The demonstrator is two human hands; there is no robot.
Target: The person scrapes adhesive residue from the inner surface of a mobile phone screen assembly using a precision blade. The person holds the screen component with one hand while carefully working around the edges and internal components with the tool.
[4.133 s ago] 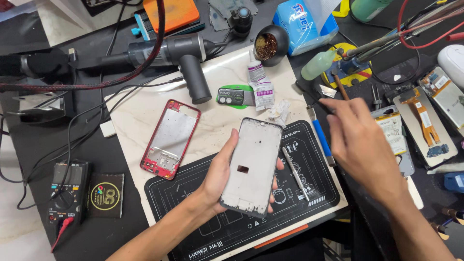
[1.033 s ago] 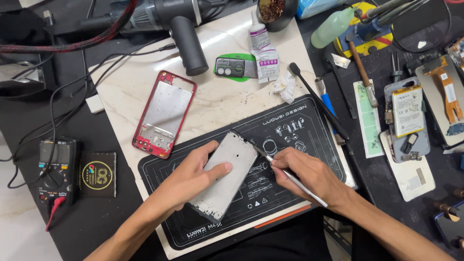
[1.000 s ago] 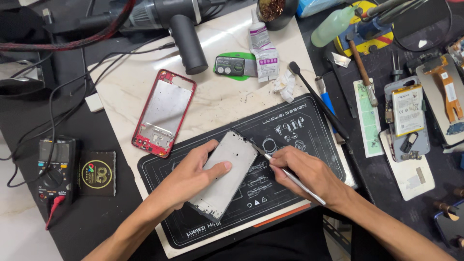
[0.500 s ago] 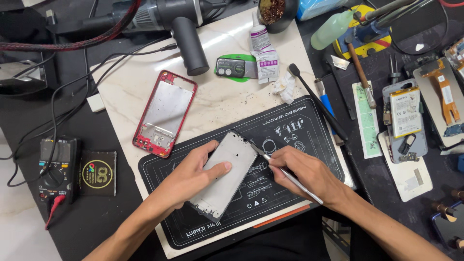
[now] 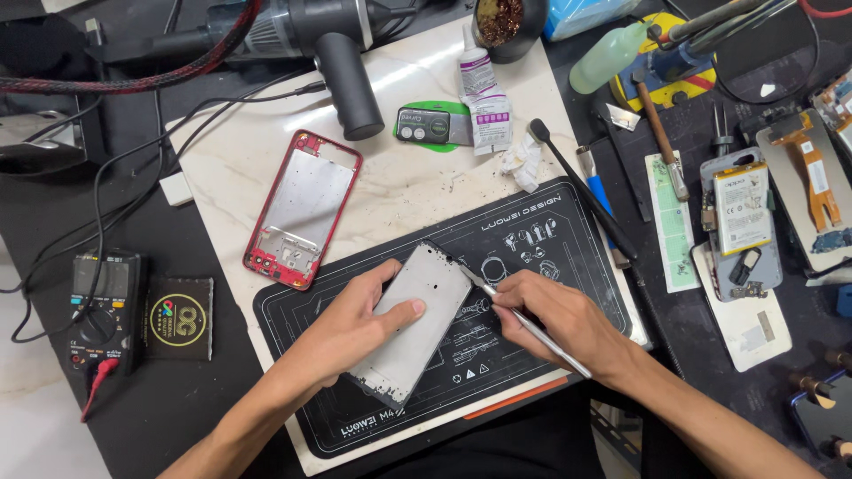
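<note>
A silver phone frame (image 5: pixel 417 315) lies slanted on the black work mat (image 5: pixel 532 239). My left hand (image 5: pixel 355 324) presses flat on it, thumb across its middle. My right hand (image 5: pixel 555 315) grips a thin metal tool (image 5: pixel 524 321) like a pen. The tool's tip touches the frame's upper right edge.
A red phone frame (image 5: pixel 302 208) rests on the marble slab (image 5: pixel 399 191) to the left. A black heat gun (image 5: pixel 342 53), glue tube (image 5: pixel 475 75), black brush (image 5: pixel 581 191) and opened phone with battery (image 5: pixel 741 222) surround the mat. A multimeter (image 5: pixel 102 306) sits far left.
About four seconds ago my left hand held the silver frame up and my right hand reached right. Now the frame lies on the mat with the tool at its edge. Little change in the last second.
</note>
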